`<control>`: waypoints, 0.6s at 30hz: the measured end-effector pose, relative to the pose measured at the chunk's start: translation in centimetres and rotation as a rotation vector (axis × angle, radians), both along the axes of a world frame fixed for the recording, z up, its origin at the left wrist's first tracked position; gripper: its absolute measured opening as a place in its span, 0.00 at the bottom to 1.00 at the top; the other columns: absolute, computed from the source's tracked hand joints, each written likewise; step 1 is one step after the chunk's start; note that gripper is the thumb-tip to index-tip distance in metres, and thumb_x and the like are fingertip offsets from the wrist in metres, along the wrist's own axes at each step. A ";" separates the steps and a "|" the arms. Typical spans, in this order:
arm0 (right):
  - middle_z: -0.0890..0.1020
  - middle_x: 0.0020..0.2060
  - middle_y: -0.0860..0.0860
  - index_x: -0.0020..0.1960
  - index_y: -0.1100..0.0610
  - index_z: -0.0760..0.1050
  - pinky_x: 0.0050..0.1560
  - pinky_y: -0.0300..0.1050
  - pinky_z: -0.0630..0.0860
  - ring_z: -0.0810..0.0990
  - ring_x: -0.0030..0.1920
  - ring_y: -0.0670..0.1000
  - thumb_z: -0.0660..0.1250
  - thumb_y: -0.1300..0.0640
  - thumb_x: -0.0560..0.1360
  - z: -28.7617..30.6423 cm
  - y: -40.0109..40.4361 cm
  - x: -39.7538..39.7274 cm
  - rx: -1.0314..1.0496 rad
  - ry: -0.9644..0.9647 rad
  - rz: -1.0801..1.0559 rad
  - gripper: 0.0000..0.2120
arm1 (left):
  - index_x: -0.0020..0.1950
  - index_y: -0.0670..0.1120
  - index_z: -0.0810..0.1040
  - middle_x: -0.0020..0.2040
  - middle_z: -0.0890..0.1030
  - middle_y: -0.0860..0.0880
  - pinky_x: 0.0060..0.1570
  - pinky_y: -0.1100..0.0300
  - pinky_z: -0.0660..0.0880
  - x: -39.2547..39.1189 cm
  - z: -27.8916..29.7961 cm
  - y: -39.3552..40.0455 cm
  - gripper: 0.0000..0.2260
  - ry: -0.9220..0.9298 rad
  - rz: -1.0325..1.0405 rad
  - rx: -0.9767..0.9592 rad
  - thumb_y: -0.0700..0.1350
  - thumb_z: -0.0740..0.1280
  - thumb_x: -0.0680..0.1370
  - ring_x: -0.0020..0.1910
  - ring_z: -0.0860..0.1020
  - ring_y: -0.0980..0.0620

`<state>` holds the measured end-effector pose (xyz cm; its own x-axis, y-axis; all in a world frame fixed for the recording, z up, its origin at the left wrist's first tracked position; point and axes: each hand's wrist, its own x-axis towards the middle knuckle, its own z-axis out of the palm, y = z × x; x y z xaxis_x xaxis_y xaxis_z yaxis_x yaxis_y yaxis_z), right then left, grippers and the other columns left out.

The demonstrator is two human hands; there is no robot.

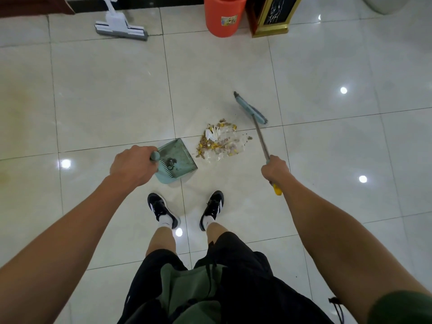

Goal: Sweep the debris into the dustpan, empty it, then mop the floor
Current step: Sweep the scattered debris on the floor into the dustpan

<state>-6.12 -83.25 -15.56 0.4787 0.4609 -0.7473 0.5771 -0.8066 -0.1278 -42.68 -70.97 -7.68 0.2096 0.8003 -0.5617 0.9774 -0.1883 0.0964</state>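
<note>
A pile of debris (221, 141), with yellow and brown scraps, white paper and clear plastic, lies on the pale tiled floor. Just left of it sits a teal dustpan (178, 157), its mouth turned toward the pile and a few dark bits inside. My left hand (132, 166) grips the top of the dustpan's upright handle. My right hand (275, 168) holds the broom's handle. The teal broom head (251, 109) rests on the floor just beyond and right of the pile. A white flat mop (121, 28) lies on the floor at the far left.
An orange bucket (223, 17) stands at the far wall, beside a gold-framed dark bin (273, 17). My feet in black shoes (187, 210) stand just behind the dustpan. Glossy tiles spread out to both sides.
</note>
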 end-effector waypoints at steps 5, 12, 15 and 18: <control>0.78 0.35 0.58 0.60 0.67 0.73 0.30 0.46 0.78 0.79 0.29 0.56 0.57 0.65 0.76 -0.6 -0.3 -1.4 -0.094 0.027 -0.031 0.15 | 0.45 0.56 0.76 0.37 0.76 0.51 0.38 0.55 0.69 0.1 -0.1 -0.1 0.05 -0.004 -0.005 -0.032 0.46 0.64 0.79 0.39 0.77 0.43; 0.79 0.55 0.61 0.67 0.65 0.70 0.49 0.54 0.82 0.82 0.49 0.63 0.58 0.61 0.79 -0.8 -0.7 -5.3 -0.126 0.074 0.040 0.18 | 0.45 0.53 0.77 0.37 0.76 0.51 0.33 0.57 0.68 -1.3 -1.2 0.1 0.05 -0.002 0.047 -0.013 0.44 0.64 0.77 0.35 0.76 0.46; 0.77 0.53 0.60 0.68 0.63 0.69 0.49 0.55 0.82 0.82 0.47 0.62 0.58 0.60 0.78 -0.8 -1.2 -7.6 -0.148 0.115 0.080 0.19 | 0.45 0.55 0.77 0.37 0.76 0.51 0.35 0.56 0.69 -1.8 -1.4 -0.2 0.05 -0.006 0.038 -0.010 0.44 0.64 0.78 0.36 0.76 0.45; 0.75 0.48 0.57 0.67 0.63 0.68 0.42 0.52 0.81 0.79 0.41 0.60 0.58 0.62 0.77 -0.6 -2.1 -9.7 -0.174 0.160 0.128 0.18 | 0.46 0.55 0.77 0.37 0.75 0.51 0.36 0.56 0.69 -2.1 -1.5 -0.5 0.05 -0.004 0.026 -0.001 0.45 0.65 0.78 0.38 0.77 0.44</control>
